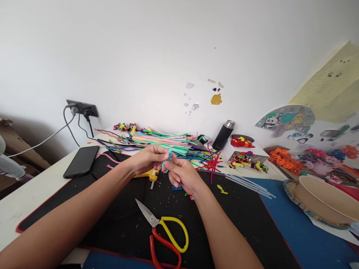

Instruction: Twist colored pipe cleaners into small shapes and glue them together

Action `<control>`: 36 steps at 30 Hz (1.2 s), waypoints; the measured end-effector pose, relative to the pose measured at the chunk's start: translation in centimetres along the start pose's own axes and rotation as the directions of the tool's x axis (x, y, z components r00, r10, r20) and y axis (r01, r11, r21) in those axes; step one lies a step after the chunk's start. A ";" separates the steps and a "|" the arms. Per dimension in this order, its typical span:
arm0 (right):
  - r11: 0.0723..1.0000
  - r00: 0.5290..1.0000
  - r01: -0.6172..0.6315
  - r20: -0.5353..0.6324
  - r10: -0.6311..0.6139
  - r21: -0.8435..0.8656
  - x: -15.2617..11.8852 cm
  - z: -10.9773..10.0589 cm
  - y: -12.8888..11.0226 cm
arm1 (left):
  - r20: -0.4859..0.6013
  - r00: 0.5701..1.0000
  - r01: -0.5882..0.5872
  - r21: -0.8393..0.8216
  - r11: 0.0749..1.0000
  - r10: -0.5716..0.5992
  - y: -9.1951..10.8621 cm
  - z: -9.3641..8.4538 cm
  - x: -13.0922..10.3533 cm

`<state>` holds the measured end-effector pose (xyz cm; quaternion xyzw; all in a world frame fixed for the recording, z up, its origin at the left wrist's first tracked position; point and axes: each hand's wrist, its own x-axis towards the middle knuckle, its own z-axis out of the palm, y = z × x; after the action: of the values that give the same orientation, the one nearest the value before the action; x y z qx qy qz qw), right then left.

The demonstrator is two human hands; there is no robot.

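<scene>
A short light-blue fuzzy stem (169, 155), bent into a small shape, is between my two hands over the black mat. My left hand (151, 158) pinches it from the left with thumb and fingers. From the right, my right hand (181, 172) grips its lower part, fingers curled. Beneath and behind my left hand lies a yellow glue gun (151, 175), partly hidden. Scissors (154, 221) with one yellow and one red handle lie half open on the mat, nearer to me than both hands.
Behind my hands is a pile of colored fuzzy stems (162, 140). A phone (81, 161) lies at the left. A black bottle (223, 135), clear glue sticks (249, 185), orange pieces (283, 160) and a large bowl (325, 200) are to the right.
</scene>
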<state>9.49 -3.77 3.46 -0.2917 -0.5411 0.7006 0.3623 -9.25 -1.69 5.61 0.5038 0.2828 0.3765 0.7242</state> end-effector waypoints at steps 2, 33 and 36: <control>1.000 1.000 -0.003 0.007 0.003 0.011 0.0 0.0 0.0 | -0.004 1.000 -0.012 -0.008 1.000 0.012 0.0 0.1 0.0; 0.595 0.863 0.145 -0.193 -0.468 -0.790 0.4 0.0 1.2 | -0.409 0.844 -0.267 0.244 0.932 0.348 -0.9 1.7 1.2; 0.532 0.866 0.114 -0.179 -0.467 -0.839 0.4 -0.1 1.1 | -0.419 0.835 -0.267 0.257 0.929 0.357 -1.3 1.7 1.3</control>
<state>9.12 -3.59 2.37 -0.4576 -0.7577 0.2342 0.4021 -6.86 -1.73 4.91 0.5059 0.3936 0.5697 0.5144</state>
